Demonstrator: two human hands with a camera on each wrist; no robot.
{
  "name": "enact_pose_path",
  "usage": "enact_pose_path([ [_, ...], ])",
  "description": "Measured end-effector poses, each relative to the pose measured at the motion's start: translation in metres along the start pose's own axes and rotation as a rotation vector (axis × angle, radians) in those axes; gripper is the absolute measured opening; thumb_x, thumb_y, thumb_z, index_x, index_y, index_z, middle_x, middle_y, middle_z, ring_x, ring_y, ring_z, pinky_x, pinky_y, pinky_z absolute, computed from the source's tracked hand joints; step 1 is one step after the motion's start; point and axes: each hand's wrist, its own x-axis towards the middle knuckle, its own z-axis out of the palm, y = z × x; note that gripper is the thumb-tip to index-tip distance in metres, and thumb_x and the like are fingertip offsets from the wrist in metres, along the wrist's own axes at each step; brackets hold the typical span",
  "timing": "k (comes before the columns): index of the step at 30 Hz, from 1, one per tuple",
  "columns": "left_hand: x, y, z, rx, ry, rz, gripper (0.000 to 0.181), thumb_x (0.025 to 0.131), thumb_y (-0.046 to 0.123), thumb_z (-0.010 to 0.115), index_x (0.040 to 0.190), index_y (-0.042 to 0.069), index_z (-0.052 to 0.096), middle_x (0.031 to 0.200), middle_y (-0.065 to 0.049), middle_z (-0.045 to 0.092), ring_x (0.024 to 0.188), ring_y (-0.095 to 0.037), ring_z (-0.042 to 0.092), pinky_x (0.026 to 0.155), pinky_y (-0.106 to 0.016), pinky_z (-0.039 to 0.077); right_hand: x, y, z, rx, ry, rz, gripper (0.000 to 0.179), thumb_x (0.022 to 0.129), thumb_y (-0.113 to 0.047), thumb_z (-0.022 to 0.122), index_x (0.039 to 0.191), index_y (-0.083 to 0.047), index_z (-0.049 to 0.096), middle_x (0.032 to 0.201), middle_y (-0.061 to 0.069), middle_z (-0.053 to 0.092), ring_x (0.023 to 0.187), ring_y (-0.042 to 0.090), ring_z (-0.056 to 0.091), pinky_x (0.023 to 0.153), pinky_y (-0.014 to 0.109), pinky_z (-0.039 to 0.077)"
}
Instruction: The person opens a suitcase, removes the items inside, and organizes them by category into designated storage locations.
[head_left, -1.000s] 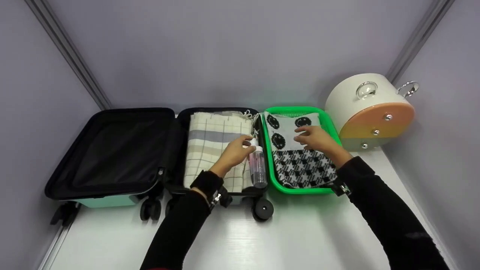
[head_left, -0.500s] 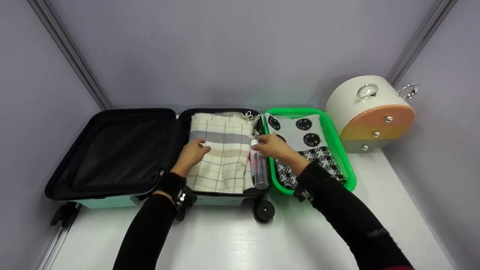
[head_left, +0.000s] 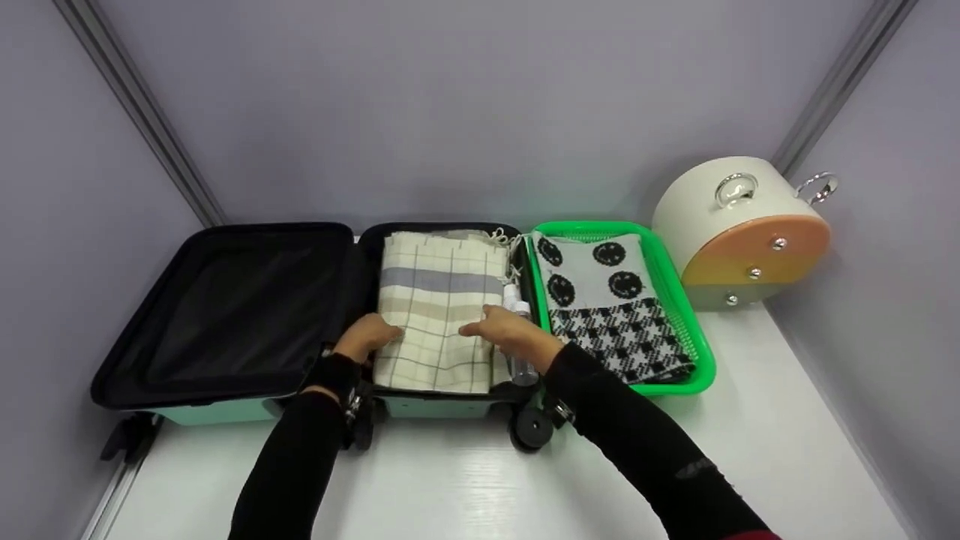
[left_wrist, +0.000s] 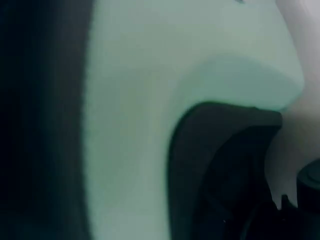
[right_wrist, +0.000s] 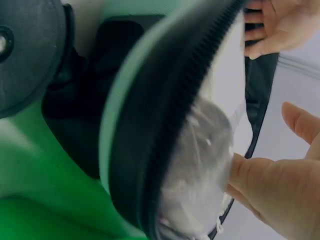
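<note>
Left hand (head_left: 366, 335) and right hand (head_left: 504, 328), grasping nothing, flank folded cream plaid cloth (head_left: 441, 315) in a mint-green hard-shell suitcase (head_left: 435, 408), apparently straightening it; smoothing the near edge seems called for.

Head view looks down from above; 2 wrist views (close) share the suitcase (head_left: 436, 407).

Grey panels (head_left: 450, 112) and metal corner strips (head_left: 139, 112) suggest a booth.
</note>
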Motion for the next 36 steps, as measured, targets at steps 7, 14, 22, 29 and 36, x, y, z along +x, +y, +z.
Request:
enact_pose_path([
  [7, -0.008, 0.001, -0.016, 0.012, -0.002, 0.004, 0.057, 0.099, 0.018, 0.054, 0.143, -0.014, 0.035, 0.146, -0.03, 0.036, 0.12, -0.042, 0.049, 0.092, -0.049, 0.048, 0.006, 0.005, 0.014, -0.011, 0.037, 0.01, 0.09, 0.092, -0.028, 0.068, 0.155, 0.002, 0.011, 0.161, 0.017, 0.011, 0.146, 0.033, 0.014, 0.117, 0.045, 0.019],
  [14, -0.029, 0.007, -0.044, -0.048, -0.01, 0.028, 0.068, 0.098, 0.019, 0.051, 0.15, -0.011, 0.019, 0.154, -0.027, 0.022, 0.135, -0.043, 0.031, 0.104, -0.057, 0.037, 0.015, 0.001, 0.021, -0.003, 0.126, 0.005, 0.067, 0.09, -0.016, 0.067, 0.143, 0.011, 0.035, 0.147, 0.023, 0.039, 0.133, 0.033, 0.04, 0.108, 0.04, 0.036],
  [22, -0.04, 0.0, -0.047, -0.11, 0.038, 0.052, 0.061, 0.093, 0.019, 0.053, 0.143, -0.011, 0.034, 0.137, -0.022, 0.039, 0.102, -0.03, 0.047, 0.089, -0.039, 0.042, 0.028, -0.002, 0.021, -0.067, 0.205, 0.05, 0.049, 0.09, -0.026, 0.069, 0.122, 0.009, 0.056, 0.113, 0.017, 0.059, 0.098, 0.026, 0.055, 0.086, 0.035, 0.047],
  [29, -0.042, -0.007, -0.047, -0.156, 0.041, 0.038, 0.068, 0.094, 0.02, 0.053, 0.148, -0.011, 0.026, 0.147, -0.024, 0.033, 0.117, -0.033, 0.045, 0.101, -0.046, 0.041, 0.037, 0.004, 0.025, 0.116, 0.211, 0.116, 0.044, 0.089, -0.027, 0.073, 0.119, 0.003, 0.06, 0.103, 0.009, 0.057, 0.084, 0.02, 0.051, 0.074, 0.032, 0.044],
  [36, -0.046, -0.01, -0.049, -0.153, 0.049, 0.046, 0.071, 0.095, 0.022, 0.054, 0.149, -0.011, 0.022, 0.154, -0.025, 0.025, 0.132, -0.037, 0.036, 0.107, -0.049, 0.036, 0.037, -0.002, 0.027, 0.104, 0.237, 0.077, 0.049, 0.084, -0.011, 0.075, 0.125, 0.007, 0.055, 0.122, 0.017, 0.057, 0.107, 0.027, 0.056, 0.093, 0.039, 0.049],
])
